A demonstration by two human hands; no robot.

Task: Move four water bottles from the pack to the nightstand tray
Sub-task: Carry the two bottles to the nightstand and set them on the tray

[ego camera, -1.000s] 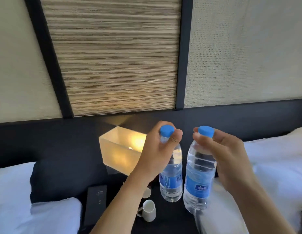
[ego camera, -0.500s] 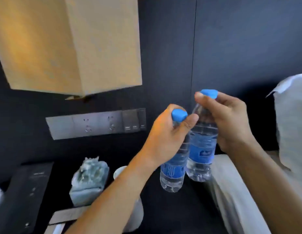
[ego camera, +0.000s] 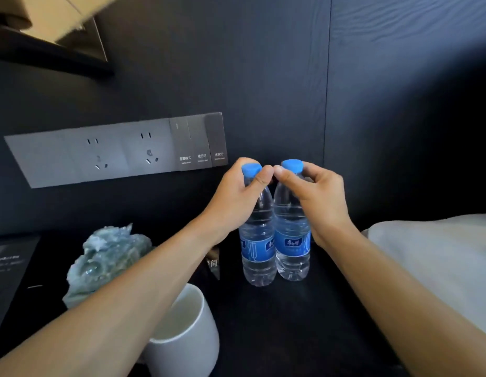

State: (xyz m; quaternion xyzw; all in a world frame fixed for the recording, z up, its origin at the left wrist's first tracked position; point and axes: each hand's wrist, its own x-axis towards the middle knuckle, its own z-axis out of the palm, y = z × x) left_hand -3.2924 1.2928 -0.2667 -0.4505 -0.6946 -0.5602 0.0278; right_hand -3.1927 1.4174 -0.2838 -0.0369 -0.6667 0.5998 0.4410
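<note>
While both bottles stand upright and touching side by side on the dark table (ego camera: 290, 322), each is held at the neck by one hand. The left hand (ego camera: 236, 202) is closed around the top of the left bottle (ego camera: 258, 248), its fingers (ego camera: 259, 180) curled just under the blue cap, which shows above them. The right hand (ego camera: 318, 197) grips the right bottle (ego camera: 292, 246) the same way, thumb at the front of the neck and the cap poking out above. The thumb tips of the two hands nearly meet between the caps. Near the left forearm sit a white cup (ego camera: 187, 330) and a crumpled piece of clear plastic (ego camera: 108, 257). A socket panel (ego camera: 114, 151) is on the dark wall behind, and white bedding (ego camera: 437, 262) lies to the right.
</note>
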